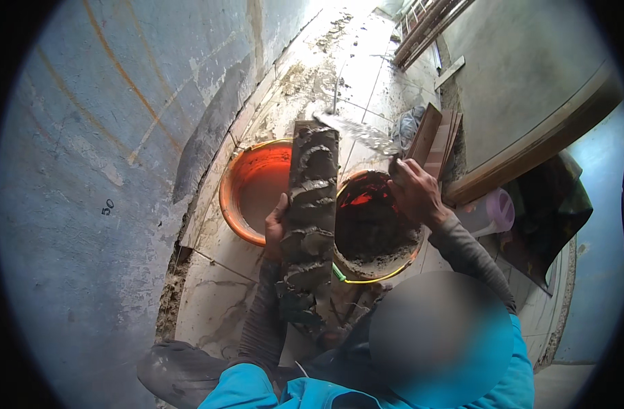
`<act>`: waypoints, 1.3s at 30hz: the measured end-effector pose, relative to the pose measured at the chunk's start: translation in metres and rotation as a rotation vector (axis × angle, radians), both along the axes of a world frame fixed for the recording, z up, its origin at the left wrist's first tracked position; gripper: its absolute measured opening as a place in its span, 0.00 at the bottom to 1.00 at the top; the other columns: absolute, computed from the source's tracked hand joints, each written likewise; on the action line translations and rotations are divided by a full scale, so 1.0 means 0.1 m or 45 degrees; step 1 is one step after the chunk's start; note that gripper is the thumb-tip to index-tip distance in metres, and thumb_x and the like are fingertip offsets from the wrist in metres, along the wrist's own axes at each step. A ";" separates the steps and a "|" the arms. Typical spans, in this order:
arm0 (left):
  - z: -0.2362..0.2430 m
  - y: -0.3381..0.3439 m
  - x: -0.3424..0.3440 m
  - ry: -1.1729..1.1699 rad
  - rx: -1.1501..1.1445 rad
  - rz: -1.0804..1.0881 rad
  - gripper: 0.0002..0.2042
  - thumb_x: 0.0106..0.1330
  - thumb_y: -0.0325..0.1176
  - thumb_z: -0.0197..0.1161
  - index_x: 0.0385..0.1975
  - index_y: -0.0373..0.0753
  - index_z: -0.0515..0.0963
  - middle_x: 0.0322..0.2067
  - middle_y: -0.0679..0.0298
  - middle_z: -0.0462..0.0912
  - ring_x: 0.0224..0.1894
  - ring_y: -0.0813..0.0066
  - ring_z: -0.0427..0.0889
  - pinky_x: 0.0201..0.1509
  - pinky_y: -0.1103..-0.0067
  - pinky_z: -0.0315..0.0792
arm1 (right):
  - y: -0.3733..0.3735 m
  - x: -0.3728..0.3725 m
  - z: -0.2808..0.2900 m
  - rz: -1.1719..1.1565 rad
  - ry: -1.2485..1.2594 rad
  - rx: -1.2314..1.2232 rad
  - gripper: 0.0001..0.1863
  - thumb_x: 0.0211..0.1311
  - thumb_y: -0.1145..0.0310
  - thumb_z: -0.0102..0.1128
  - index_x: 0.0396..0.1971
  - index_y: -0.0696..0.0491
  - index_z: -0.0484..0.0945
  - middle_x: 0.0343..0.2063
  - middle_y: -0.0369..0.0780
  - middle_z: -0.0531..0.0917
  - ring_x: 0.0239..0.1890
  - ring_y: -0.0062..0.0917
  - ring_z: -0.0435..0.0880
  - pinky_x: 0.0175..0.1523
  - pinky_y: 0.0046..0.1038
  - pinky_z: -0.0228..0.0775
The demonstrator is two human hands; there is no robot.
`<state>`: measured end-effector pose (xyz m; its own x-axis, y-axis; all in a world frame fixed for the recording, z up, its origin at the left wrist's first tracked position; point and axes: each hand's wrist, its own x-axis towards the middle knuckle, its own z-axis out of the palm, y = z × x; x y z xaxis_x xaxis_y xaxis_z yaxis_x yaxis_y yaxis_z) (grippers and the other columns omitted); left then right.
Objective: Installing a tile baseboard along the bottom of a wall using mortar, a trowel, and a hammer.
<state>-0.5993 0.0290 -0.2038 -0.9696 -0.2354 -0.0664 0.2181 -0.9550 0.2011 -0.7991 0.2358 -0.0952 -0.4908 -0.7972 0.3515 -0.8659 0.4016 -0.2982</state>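
Note:
My left hand (276,225) grips the side of a long narrow board-like strip (310,232), held upright in the picture, with grey mortar spread over its face in ridged dabs. My right hand (416,194) is closed on the handle of a trowel (356,133), whose mortar-smeared blade reaches left to the strip's far end. Below the trowel stands a bucket (376,245) of dark grey mortar, red showing inside and a yellow rim. An orange bucket (240,198) with pale cloudy contents sits left of the strip, partly hidden by it.
A blue wall (100,204) runs along the left beside the cracked tiled floor (209,286). At right are stacked brown strips (434,136), a lilac-lidded container (492,211), dark cloth (550,204), a wooden-edged panel (530,136), and long boards (421,34) farther back.

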 end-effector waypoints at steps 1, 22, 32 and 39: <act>0.03 0.02 0.00 -0.033 -0.004 0.001 0.22 0.72 0.45 0.46 0.55 0.33 0.69 0.50 0.54 0.77 0.51 0.62 0.78 0.56 0.67 0.73 | -0.06 -0.09 0.01 0.037 0.104 0.090 0.20 0.54 0.68 0.60 0.47 0.56 0.71 0.37 0.44 0.76 0.38 0.40 0.79 0.39 0.37 0.73; -0.42 -0.33 0.01 -0.511 -0.952 0.757 0.19 0.73 0.36 0.48 0.57 0.30 0.69 0.54 0.61 0.74 0.55 0.76 0.72 0.60 0.79 0.65 | 0.81 0.07 0.51 -0.307 -0.293 1.227 0.13 0.45 0.66 0.56 0.32 0.55 0.79 0.31 0.53 0.81 0.39 0.48 0.80 0.45 0.43 0.73; -0.45 -0.73 0.15 -0.268 -0.548 0.788 0.19 0.74 0.38 0.43 0.58 0.32 0.66 0.55 0.56 0.73 0.55 0.65 0.75 0.60 0.66 0.69 | 0.14 0.52 -0.71 0.414 0.014 1.502 0.06 0.46 0.70 0.57 0.21 0.55 0.80 0.23 0.45 0.83 0.30 0.39 0.85 0.34 0.36 0.77; 0.12 -0.34 0.21 0.022 -0.367 0.615 0.21 0.73 0.43 0.45 0.58 0.36 0.66 0.50 0.56 0.77 0.49 0.64 0.79 0.54 0.67 0.75 | -0.29 0.20 -0.24 0.663 -0.135 2.065 0.10 0.48 0.66 0.59 0.29 0.53 0.83 0.26 0.38 0.85 0.29 0.29 0.85 0.33 0.32 0.77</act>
<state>-0.5779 -0.0052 -0.1919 -0.7474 -0.6594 0.0815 0.6228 -0.6525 0.4318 -0.7790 0.2065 -0.1195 -0.0481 -0.3495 -0.9357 -0.9987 0.0309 0.0398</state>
